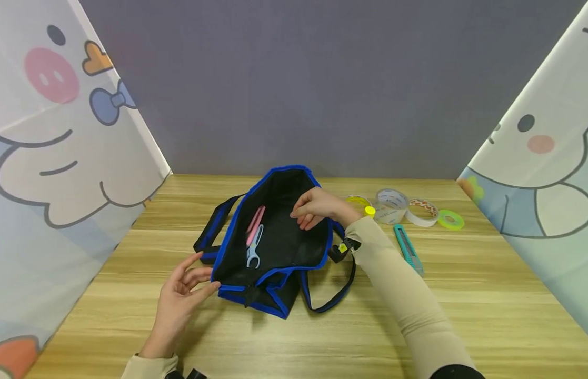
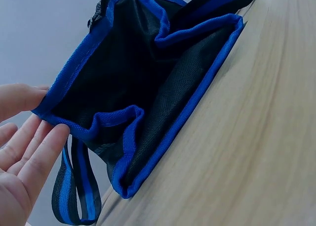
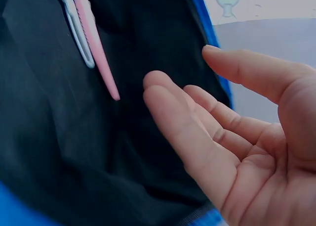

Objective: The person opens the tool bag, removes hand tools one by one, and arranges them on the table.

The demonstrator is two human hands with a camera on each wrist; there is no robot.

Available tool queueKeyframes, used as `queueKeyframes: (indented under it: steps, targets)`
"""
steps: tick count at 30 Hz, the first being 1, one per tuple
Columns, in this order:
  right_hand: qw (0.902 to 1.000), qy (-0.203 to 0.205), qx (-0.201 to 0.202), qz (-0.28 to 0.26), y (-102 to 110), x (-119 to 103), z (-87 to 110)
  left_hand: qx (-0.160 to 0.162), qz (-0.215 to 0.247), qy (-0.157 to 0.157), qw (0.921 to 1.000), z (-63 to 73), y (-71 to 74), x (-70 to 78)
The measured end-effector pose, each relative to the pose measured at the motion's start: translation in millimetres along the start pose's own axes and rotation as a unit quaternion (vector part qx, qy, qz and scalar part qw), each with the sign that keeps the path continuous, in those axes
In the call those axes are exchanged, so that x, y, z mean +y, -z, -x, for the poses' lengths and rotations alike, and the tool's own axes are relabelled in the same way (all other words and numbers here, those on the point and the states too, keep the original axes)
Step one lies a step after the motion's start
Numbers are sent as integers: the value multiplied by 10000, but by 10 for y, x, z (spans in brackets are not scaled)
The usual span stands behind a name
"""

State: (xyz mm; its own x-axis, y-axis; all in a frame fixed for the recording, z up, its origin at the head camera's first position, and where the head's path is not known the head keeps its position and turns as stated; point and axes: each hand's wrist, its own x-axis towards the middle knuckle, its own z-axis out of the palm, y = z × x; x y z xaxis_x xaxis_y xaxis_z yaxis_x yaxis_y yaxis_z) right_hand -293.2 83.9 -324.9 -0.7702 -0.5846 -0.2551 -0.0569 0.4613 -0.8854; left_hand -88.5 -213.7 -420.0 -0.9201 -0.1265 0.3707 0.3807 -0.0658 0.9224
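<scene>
A black fabric bag with blue trim (image 1: 284,247) lies on the table with its mouth spread toward me. Inside it are light-blue scissors (image 1: 253,247) and a slim pink tool (image 1: 256,223), whose kind I cannot tell. My left hand (image 1: 180,295) pinches the bag's rim at its near left corner; in the left wrist view the thumb and fingers (image 2: 42,159) lie on either side of the blue edging. Over the bag's mouth, my right hand (image 1: 317,206) holds nothing. Its fingers are loosely bent in the right wrist view, apart from the pink tool (image 3: 98,58).
Right of the bag lie a yellow tape roll (image 1: 357,200), a yellow cap (image 1: 370,211), clear tape rolls (image 1: 392,199), a white tape roll (image 1: 421,220), a green tape roll (image 1: 450,219) and a teal box cutter (image 1: 408,248). A grey partition (image 1: 312,95) stands behind.
</scene>
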Motion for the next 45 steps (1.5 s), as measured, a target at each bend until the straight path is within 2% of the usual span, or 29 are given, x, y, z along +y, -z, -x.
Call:
queueKeyframes:
  steps: [5,11,21,26,29,35,39,45]
  targets:
    - [9986,-181,-62,-487,-205,-3,-246,21,6,24,10000,3,-1,0]
    - [9919,-515,-122,-1157,-453,30,-512,-29,-46,-9,10000,-13,0,-4]
    - [9769,-1027,88,-1871,-742,151,-786,-65,-2,-21,10000,3,3,-30]
    - [9773,-1137,225,-1776,-861,188,-848,-73,81,-11,9999,14,8,-29]
    - [9787,-1100,484,-1664,-930,184,-875,-47,65,-13,10000,10,5,-29]
    - [9849,-1083,1021,-884,-1057,146,-914,37,-53,106,9999,5,2,-17]
    - [9843,-1147,1247,-501,-1095,130,-938,76,-132,136,9998,10,6,-16]
    - [9816,-1093,1358,-782,-1071,185,-927,-17,116,-17,9999,-3,1,-40]
